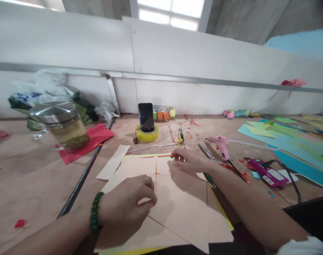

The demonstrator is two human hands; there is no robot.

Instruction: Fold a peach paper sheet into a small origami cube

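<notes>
Several pale peach paper sheets lie overlapping at the table's front, with yellow and red edges showing beneath. Over their left part is my left hand, wearing a ring and a green bead bracelet; its fingers are curled with thumb and index close, and whatever they pinch is too small to make out. My right hand is near the far edge of the sheets, its fingers loosely bent and apart, holding nothing visible. A narrow paper strip lies at the stack's upper left.
A glass tea jar stands on red paper at left. A phone leans upright at a yellow tape roll. Right are scissors, a pink glue gun, a purple power strip and coloured papers.
</notes>
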